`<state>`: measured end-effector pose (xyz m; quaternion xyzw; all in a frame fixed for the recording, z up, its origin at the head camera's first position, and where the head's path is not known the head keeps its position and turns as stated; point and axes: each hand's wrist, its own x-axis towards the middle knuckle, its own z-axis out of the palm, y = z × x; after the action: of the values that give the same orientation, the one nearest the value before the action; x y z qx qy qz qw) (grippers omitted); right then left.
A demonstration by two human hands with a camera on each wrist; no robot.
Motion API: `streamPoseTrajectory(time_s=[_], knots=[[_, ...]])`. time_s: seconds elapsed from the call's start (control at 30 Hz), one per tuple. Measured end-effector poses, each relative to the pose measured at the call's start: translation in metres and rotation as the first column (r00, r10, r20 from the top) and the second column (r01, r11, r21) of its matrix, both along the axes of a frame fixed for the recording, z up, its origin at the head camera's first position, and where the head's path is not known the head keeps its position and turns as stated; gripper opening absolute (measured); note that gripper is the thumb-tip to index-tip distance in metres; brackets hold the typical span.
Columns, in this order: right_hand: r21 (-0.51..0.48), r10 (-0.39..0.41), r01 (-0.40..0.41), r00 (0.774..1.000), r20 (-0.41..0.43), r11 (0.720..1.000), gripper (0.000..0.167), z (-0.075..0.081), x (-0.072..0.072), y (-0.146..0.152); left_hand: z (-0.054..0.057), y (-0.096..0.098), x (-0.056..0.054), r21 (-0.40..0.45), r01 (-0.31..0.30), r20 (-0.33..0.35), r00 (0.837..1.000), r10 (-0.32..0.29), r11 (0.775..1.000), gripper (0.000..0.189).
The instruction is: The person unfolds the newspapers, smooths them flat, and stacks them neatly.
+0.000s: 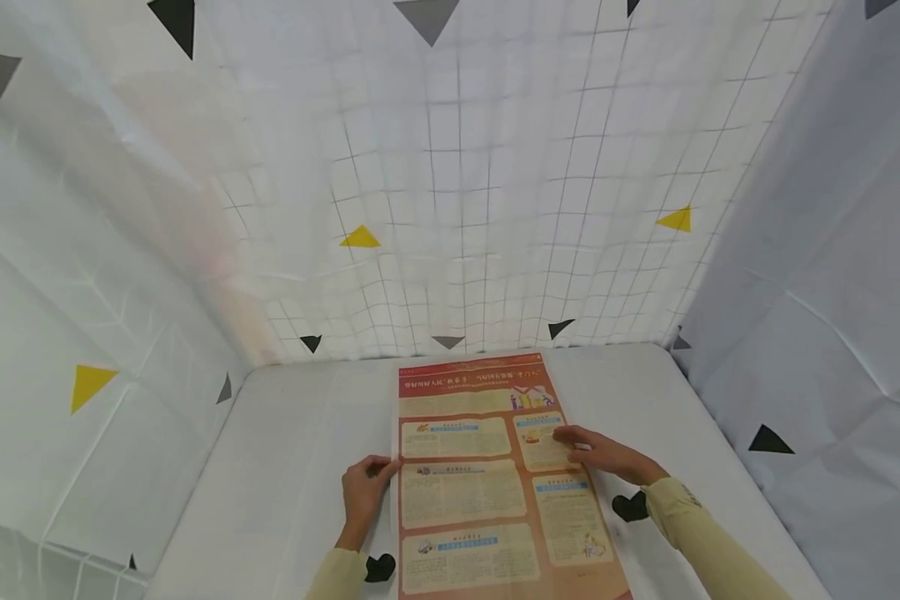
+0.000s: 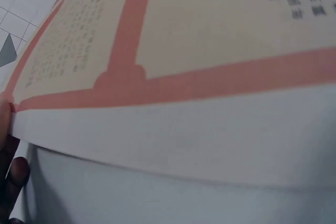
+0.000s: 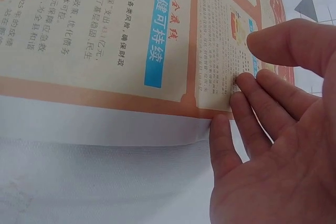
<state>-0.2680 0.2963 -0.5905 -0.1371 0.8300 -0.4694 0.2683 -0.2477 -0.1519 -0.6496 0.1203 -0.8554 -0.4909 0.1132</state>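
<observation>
The printed newspaper (image 1: 465,492) lies on the white table (image 1: 292,467), running from near the table's far edge toward the person; its near end is cut off by the bottom of the head view. At the newspaper's left edge, the left hand (image 1: 363,493) pinches the margin between thumb and fingers; the left wrist view catches only a sliver of that hand, dark and clipped, so which fingers lie beneath is hard to tell. At the newspaper's right edge, the right hand (image 3: 283,145) is loose and grasps nothing: its fingers reach out almost straight, tips touching the sheet, while the thumb stands out over the print. Whether any fingertip slips under the margin there is unclear. The red headline band (image 1: 468,375) at the newspaper's far end is legible in part, but the body text is too small to read in the head view and blurred in the left wrist view. To the newspaper's left and right are dark heart-shaped marks (image 1: 380,568), the right one partly covered by the sleeve (image 1: 701,533). Beyond the newspaper rises a white gridded sheet (image 1: 487,208), its upper part running out of view.
</observation>
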Motion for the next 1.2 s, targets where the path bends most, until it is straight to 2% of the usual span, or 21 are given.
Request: streamPoseTrajectory(time_s=[0.23, 0.53, 0.77, 0.83, 1.07, 1.2], knots=[[-0.007, -0.003, 0.003, 1.000, -0.004, 1.000, 0.063, -0.0019, -0.0003, -0.0010, 0.0012, 0.0037, 0.0023, -0.051, -0.024, -0.010, 1.000, 0.024, 0.998, 0.020], [-0.009, -0.012, 0.012, 1.000, 0.004, 1.000, 0.063, 0.0001, 0.0007, -0.0024, 0.0031, 0.0079, 0.0042, -0.128, -0.043, -0.087, 0.996, 0.032, 0.991, 0.019], [-0.002, -0.007, 0.007, 1.000, -0.009, 1.000, 0.063, 0.0004, 0.0018, -0.0027, 0.0032, 0.0094, 0.0070, -0.023, -0.050, -0.159, 0.986, 0.046, 0.998, 0.013], [0.001, -0.005, 0.005, 1.000, -0.012, 1.000, 0.064, 0.0007, 0.0022, -0.0030, 0.0027, 0.0093, 0.0082, -0.015, -0.049, -0.169, 0.985, 0.045, 0.999, 0.012], [0.006, -0.006, 0.006, 1.000, -0.011, 1.000, 0.064, -0.0001, 0.0027, -0.0037, -0.0019, 0.0072, 0.0084, -0.043, -0.073, -0.151, 0.986, 0.066, 0.996, 0.017], [0.006, -0.019, 0.019, 1.000, -0.001, 1.000, 0.063, -0.0018, 0.0020, -0.0027, -0.0012, 0.0064, 0.0068, -0.027, -0.081, -0.123, 0.989, 0.077, 0.996, 0.021]])
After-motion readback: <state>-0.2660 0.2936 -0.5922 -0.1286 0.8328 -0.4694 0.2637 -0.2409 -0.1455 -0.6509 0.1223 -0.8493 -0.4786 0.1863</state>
